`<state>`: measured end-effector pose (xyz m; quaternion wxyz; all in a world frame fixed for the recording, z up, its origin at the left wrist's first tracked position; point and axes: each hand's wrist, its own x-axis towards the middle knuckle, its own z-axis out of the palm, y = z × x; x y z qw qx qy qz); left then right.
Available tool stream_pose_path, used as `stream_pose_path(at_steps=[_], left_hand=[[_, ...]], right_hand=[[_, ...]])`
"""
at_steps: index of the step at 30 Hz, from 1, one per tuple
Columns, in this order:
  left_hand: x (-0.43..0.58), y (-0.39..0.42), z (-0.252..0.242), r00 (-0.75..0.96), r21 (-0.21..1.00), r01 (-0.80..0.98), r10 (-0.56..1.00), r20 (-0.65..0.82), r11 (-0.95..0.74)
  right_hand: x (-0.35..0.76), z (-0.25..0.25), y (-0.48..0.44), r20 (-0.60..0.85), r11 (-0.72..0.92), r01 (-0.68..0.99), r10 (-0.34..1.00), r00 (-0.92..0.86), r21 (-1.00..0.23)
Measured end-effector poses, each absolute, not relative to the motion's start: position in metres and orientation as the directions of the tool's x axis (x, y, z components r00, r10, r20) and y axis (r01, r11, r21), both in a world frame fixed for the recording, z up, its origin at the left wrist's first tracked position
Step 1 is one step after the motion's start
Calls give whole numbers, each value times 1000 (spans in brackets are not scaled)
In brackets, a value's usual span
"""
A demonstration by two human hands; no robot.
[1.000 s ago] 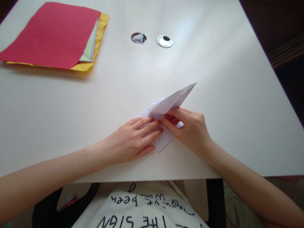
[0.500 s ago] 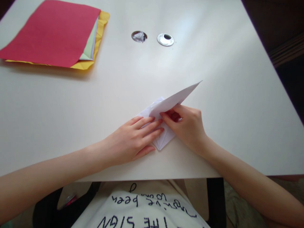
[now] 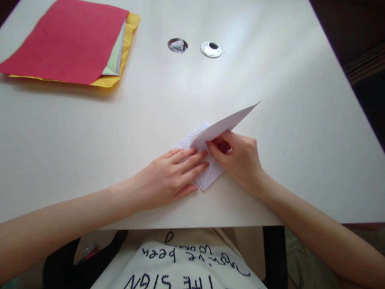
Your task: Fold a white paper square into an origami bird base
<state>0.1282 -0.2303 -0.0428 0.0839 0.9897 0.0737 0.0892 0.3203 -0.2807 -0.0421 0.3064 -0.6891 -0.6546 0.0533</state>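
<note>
Right grip (image 3: 242, 156) pinches the raised side of the paper (image 3: 216, 130); my left grip (image 3: 165, 175) lies flat on it, unclenched. I see the paper on the surface (image 3: 300, 160), this side of the disc (image 3: 207, 51), with a red sheet (image 3: 70, 42) left of that disc.

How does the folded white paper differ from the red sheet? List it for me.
Colour: the white paper is white, the red sheet red.
Pose: the white paper is folded with a flap raised; the red sheet lies nearly flat atop a stack.
Contact: the left hand and right hand touch the white paper; neither touches the red sheet.
Shared: both are on the table.
</note>
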Motion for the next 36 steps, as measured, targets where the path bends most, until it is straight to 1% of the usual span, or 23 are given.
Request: stream_pose_path(at_steps=[6, 13, 19, 23, 26, 30, 32, 34, 36], left_hand=[[128, -229, -44, 974, 209, 124, 159, 160, -970], [128, -227, -42, 978, 295, 139, 177, 106, -945], [128, -221, -36, 983, 376, 135, 171, 66, -917], [129, -217, -36, 979, 406, 131, 182, 90, -904], [129, -215, -37, 974, 392, 134, 194, 117, -910], [128, -213, -38, 976, 301, 123, 170, 134, -946], [127, -213, -37, 977, 275, 131, 171, 128, -952], [126, -212, -36, 978, 288, 137, 175, 109, -948], [125, -210, -33, 980, 331, 144, 181, 86, -933]], right_hand=[[320, -42, -282, 318, 28, 877, 937, 143, -479], [319, -42, -282, 311, 27, 875, 939, 143, -484], [320, -42, -284, 359, 51, 891, 924, 129, -452], [320, -45, -284, 369, 58, 890, 921, 127, -452], [320, -46, -283, 374, 59, 898, 920, 122, -436], [321, -46, -283, 382, 76, 893, 917, 112, -444], [321, -46, -283, 373, 70, 891, 921, 116, -449], [320, -46, -283, 368, 64, 891, 922, 119, -449], [320, -46, -283, 362, 55, 893, 924, 125, -447]])
